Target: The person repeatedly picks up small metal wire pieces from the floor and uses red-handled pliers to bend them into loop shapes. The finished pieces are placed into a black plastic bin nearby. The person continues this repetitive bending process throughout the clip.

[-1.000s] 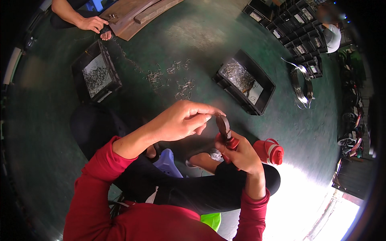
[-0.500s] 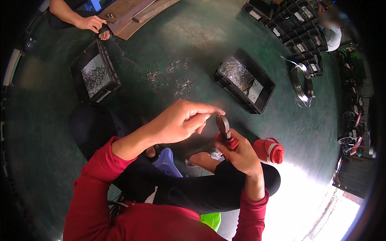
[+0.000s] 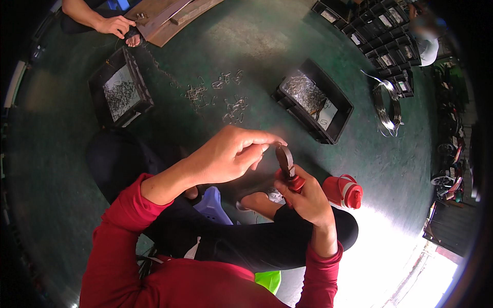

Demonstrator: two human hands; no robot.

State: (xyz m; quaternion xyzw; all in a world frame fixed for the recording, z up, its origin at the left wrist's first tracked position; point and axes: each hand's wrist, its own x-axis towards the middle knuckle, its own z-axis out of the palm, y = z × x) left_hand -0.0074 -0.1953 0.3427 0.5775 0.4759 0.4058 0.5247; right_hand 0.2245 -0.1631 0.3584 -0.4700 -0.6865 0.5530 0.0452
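My right hand point(image 3: 308, 200) is wrapped round the red handles of a pair of pliers point(image 3: 285, 161), whose dark metal jaws point up and away from me. My left hand point(image 3: 233, 154) is closed, thumb against the curled fingers, with the index finger reaching to the tip of the jaws. Anything between that fingertip and the jaws is too small to make out. Beyond my hands, bent wire hooks point(image 3: 196, 93) lie in loose piles on the green floor.
Black crates with wire pieces stand at left point(image 3: 145, 105) and right point(image 3: 336, 134). A wire coil point(image 3: 381, 105) lies farther right, near stacked crates point(image 3: 382, 31). A red jug point(image 3: 341, 191) stands beside my right hand. At far left, another person's hand point(image 3: 115, 25) is by a brown board point(image 3: 159, 25).
Both hands keep almost the same pose at the pliers' tip. The view has shifted very slightly; nothing is visibly taken up or let go.
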